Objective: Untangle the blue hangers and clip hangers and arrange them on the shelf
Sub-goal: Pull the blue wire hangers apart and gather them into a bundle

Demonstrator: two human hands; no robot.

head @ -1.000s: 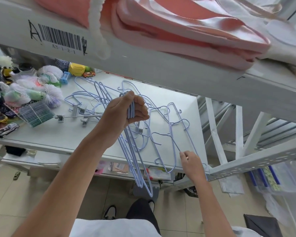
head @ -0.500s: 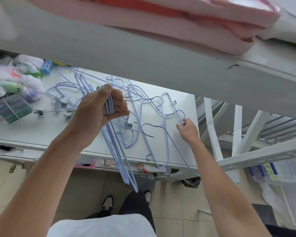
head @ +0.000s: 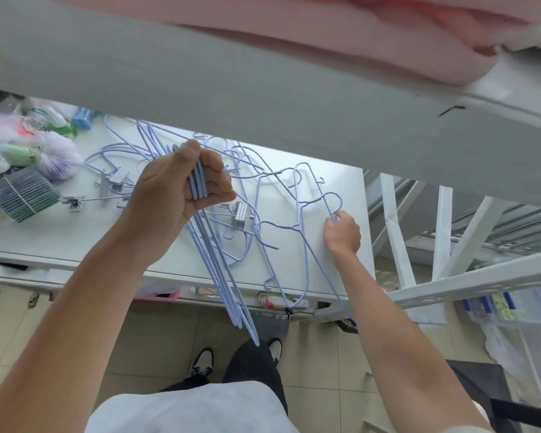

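1. Head view: left hand (head: 181, 185) is fisted round a gathered bundle of blue hangers (head: 219, 276) overhanging the shelf's (head: 60, 235) front edge.
2. Right hand (head: 341, 234) pinches one loose hanger (head: 306, 232) near the right edge.
3. Roughly half sorted, I judge; tangled hangers and clip hangers (head: 113, 185) remain mid-shelf.
4. Bagged goods (head: 44, 151) crowd the left end.

A white metal shelf beam (head: 263, 98) crosses overhead, with pink fabric (head: 325, 35) stacked above it; beige floor tiles (head: 156, 345) lie below; white perforated rack struts (head: 444, 232) stand at the right, with what may be clear storage bins (head: 506, 310) behind them; daylight is soft and even.
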